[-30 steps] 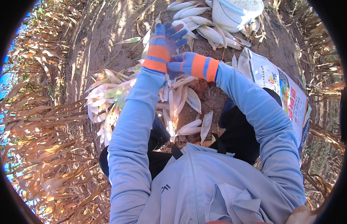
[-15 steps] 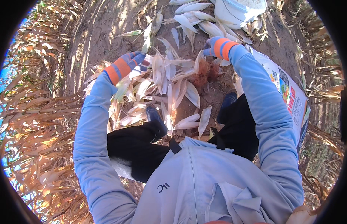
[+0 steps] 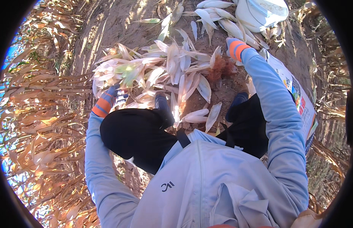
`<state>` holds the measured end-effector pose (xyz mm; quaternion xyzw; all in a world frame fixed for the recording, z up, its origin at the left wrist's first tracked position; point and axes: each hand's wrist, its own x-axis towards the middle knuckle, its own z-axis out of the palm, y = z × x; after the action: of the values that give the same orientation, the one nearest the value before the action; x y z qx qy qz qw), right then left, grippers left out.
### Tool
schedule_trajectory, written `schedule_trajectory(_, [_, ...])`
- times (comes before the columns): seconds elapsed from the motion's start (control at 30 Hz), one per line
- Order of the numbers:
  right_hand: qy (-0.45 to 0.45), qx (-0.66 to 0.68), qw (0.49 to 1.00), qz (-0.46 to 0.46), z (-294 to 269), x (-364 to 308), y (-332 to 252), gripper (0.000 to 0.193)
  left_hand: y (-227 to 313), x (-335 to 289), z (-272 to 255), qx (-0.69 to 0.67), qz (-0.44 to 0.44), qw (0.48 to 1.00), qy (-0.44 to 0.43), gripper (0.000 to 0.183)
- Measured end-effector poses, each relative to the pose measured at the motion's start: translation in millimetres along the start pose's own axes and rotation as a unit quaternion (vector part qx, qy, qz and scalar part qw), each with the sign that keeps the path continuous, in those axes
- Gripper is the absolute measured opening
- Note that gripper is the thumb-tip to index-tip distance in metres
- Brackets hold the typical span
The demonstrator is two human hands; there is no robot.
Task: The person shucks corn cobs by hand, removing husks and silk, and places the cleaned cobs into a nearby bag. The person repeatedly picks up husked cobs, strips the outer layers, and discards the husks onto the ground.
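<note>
Bare brown ground (image 3: 110, 41) runs up the middle of the head view, streaked with light and shadow. Dry stalks (image 3: 39, 114) crowd the left side; more stalks (image 3: 332, 79) line the right. The person sits or squats low, in a pale grey-blue jacket (image 3: 184, 182) and black trousers (image 3: 134, 131), knees apart. Ahead of the knees, on the ground, lies the husk pile (image 3: 172, 62), pale and papery, with a greenish patch toward its left end. A printed sack (image 3: 306, 108), mostly white, lies to the right, partly hidden by the right sleeve (image 3: 273, 95). A white bucket (image 3: 249, 19) is at the top right, cut by the upper edge. Pale ears (image 3: 231, 29), in their husks, lie beside it on its left and lower side.

A dark left shoe (image 3: 164, 109) touches the pile's near edge; the right shoe (image 3: 237, 104) is across from it. Both hands wear blue-and-orange gloves. The left hand (image 3: 112, 98) is at the pile's left near edge, beside the knee, its fingers pointing inward; I cannot tell whether they grip a husk. The right hand (image 3: 234, 46) is just below the ears, its fingers mostly hidden, so their spread or hold cannot be told. Reddish-brown silk (image 3: 222, 71) lies at the pile's right end.
</note>
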<state>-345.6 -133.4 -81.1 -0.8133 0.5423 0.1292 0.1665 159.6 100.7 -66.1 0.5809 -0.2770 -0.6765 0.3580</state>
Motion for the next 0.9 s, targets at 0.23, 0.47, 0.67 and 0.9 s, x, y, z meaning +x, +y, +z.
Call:
schedule_trajectory(0.23, [-0.018, 0.066, 0.997, -0.028, -14.5, -15.8, -17.3, 0.048, 7.5, -55.6, 57.5, 0.004, -0.115, 0.993, -0.027, 0.062])
schedule_trajectory(0.47, [0.083, 0.052, 0.995, -0.029, -18.0, -4.0, -8.1, 0.04, 16.8, -79.6, 81.7, -0.004, -0.066, 0.997, 0.037, 0.057])
schedule_trajectory(0.67, [0.043, 0.102, 0.991, -0.073, -12.0, -17.0, -3.0, 0.036, 10.4, -88.3, 69.9, 0.085, -0.051, 0.992, 0.078, 0.045])
schedule_trajectory(0.9, [0.005, 0.063, 0.994, -0.09, -8.0, -26.0, -3.5, 0.039, -8.7, -49.2, 24.6, 0.127, -0.072, 0.987, 0.064, 0.042])
